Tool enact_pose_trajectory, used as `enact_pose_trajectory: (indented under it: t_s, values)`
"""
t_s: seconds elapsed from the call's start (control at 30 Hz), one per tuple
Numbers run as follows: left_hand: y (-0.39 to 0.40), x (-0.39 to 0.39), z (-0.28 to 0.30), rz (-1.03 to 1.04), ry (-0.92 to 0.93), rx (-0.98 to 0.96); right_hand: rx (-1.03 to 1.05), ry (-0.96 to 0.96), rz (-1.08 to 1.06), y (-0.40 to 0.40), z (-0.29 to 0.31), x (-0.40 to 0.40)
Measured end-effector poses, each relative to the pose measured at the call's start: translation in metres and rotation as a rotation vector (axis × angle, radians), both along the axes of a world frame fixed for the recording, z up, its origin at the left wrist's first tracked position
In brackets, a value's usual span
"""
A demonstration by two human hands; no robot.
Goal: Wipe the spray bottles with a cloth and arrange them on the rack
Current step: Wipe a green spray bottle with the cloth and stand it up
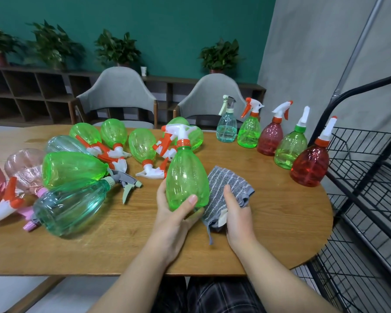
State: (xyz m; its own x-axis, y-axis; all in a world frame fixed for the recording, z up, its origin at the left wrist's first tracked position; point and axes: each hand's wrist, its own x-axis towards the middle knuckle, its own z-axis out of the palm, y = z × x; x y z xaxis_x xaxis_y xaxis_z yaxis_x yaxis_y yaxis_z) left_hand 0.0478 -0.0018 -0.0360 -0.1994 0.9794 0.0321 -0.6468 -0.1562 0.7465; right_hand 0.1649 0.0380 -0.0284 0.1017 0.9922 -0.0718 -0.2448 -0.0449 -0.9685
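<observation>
- Green and slick, the pile of lying spray bottles (72, 168) at nine o'clock of the held bottle is the first risk: they lie touching one another on the wooden worktop (269, 222), and I judge a nudge from the left forearm could set one rolling toward the near edge.
- Left hand (174, 213) is clamped on the base of the upright green spray bottle (186, 177), thumb on its front, fingers behind. That grip sits low while the orange-and-white trigger head (178, 132) sits high, so a hard sideways rub could tip the bottle out of the hand.
- Right hand (237, 213), at three o'clock of the bottle, is closed round the grey striped cloth (228, 188), which lies against the bottle's right side. A loose corner hangs below the hand; I judge it could drag on the worktop.
- Five standing spray bottles (294, 143) at one to two o'clock form a close row; the red bottle (309, 164) stands near the worktop edge, just beside the black wire rack (370, 177). Carrying the held bottle across could clip a nozzle and topple the row.
</observation>
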Motion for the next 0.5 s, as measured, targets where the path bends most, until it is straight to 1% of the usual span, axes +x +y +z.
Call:
enact_pose_trajectory:
  t_s: [0.1,0.2,0.37,0.5]
  values:
    - [-0.001,-0.003,0.000,-0.074,-0.026,0.035,0.052,-0.126,0.088,-0.009,0.002,0.001]
    - [0.000,-0.007,0.000,-0.068,-0.064,0.034,0.144,-0.231,0.121,-0.013,-0.002,0.000]
    - [0.001,-0.012,-0.003,-0.076,-0.110,-0.009,0.207,-0.220,0.129,-0.017,-0.001,0.000]
    - [0.001,-0.013,-0.001,-0.107,-0.128,-0.049,0.165,-0.159,-0.007,-0.013,0.000,0.000]
